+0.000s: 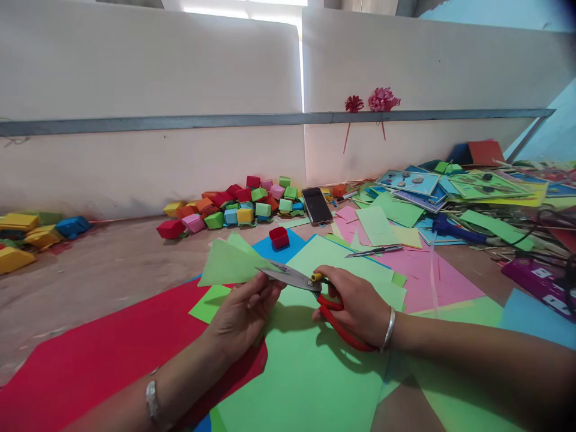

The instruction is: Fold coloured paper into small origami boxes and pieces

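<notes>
My left hand (pixel 245 312) pinches a folded light green paper piece (pixel 227 264) and holds it up above the table. My right hand (pixel 357 306) grips red-handled scissors (pixel 310 287), fingers through the loops. The grey blades point left and meet the right edge of the green piece. Both hands hover over a large green sheet (pixel 306 366), which lies partly on a big red sheet (pixel 103 354). Each wrist wears a silver bangle.
A pile of small coloured paper boxes (pixel 243 204) lies by the wall, with a phone (pixel 317 205) beside it. A small red box (pixel 279 237) sits on a blue sheet. Loose coloured sheets, another pair of scissors (pixel 373 251), a blue glue gun (pixel 454 230) and decorated cards (pixel 486 186) crowd the right.
</notes>
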A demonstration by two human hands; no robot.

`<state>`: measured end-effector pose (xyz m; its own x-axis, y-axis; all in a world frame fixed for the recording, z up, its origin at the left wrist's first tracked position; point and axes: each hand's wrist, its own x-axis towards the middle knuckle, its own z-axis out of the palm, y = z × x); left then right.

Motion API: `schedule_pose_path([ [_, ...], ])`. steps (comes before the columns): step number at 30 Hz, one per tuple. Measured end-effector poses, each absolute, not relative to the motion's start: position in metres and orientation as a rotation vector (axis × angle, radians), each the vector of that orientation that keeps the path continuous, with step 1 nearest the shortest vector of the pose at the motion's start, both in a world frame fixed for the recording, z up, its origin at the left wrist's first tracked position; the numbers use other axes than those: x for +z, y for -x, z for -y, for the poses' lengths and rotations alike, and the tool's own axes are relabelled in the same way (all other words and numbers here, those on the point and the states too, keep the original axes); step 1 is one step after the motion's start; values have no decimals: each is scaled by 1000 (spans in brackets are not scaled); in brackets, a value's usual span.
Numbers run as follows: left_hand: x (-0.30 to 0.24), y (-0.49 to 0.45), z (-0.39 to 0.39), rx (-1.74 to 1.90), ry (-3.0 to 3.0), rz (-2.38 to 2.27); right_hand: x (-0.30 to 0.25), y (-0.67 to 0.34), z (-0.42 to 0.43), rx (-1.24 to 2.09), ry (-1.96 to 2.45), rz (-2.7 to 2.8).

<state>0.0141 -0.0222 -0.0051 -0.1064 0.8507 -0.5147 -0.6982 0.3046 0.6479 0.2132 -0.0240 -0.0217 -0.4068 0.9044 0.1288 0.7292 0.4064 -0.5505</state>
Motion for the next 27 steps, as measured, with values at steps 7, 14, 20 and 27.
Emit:
schedule_pose_path([
  [7, -6, -12, 23, 1306, -172, -1023, -19, -214, 24, 558, 1414, 2287],
  [14, -9, -12, 20, 1301, -164, -1008, -18, -215, 26, 518, 1402, 2306],
  [20, -9, -11, 21, 1302, -161, -1002, -14, -214, 27, 472, 1450, 2347],
  [27, -9, -12, 22, 1295, -153, -1011, -17, -214, 26, 389, 1470, 2383],
])
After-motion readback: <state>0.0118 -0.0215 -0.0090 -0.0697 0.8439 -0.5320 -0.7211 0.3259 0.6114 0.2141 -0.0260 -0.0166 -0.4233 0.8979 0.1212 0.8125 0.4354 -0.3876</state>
